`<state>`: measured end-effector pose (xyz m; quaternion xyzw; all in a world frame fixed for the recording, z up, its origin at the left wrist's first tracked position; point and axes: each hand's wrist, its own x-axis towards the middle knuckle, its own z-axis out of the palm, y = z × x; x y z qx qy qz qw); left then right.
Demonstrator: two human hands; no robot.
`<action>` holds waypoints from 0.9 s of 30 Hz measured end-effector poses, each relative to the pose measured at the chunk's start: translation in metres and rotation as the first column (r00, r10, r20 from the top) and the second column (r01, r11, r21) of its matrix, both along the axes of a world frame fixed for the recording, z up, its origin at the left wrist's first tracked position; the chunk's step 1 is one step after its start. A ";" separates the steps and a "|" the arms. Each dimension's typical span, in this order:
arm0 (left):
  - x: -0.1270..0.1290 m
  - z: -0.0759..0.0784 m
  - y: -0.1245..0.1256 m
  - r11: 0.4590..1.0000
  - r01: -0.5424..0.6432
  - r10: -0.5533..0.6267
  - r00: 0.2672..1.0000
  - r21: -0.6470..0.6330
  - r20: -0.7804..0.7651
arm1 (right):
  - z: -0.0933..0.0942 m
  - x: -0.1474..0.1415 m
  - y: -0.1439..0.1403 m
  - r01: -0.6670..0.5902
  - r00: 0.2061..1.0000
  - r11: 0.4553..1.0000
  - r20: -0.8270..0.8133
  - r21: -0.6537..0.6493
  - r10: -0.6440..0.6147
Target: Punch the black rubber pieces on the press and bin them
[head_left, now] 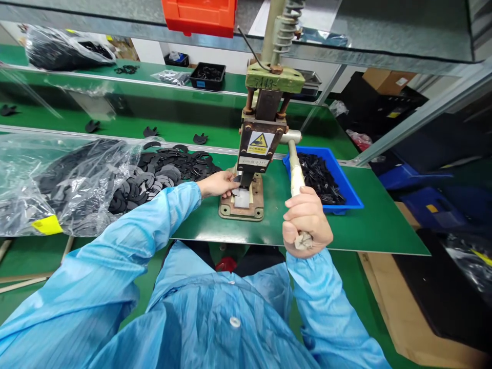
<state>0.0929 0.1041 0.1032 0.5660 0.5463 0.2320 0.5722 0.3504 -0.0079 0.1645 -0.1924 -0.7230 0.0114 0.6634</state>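
Press (257, 148) lever (296, 174) being gripped in closed right hand (306, 219); left hand (219, 184) pinching small part (236, 179) at die, near table's (369, 225) front edge.

Site reads to me as a factory assembly line. Evidence: a manual lever press (257, 154) with a yellow warning label (259, 143) bolted to a green surface (369, 225); bulk black stamped parts (161, 174) spilling from plastic bags (57, 179); a blue parts bin (348, 192); an orange bin (199, 15) on metal racking overhead.
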 end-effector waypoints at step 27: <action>-0.091 0.002 0.015 0.780 0.352 0.123 0.724 0.517 -0.678 | -0.002 0.005 -0.001 0.031 0.999 0.999 0.004 -0.008 -0.031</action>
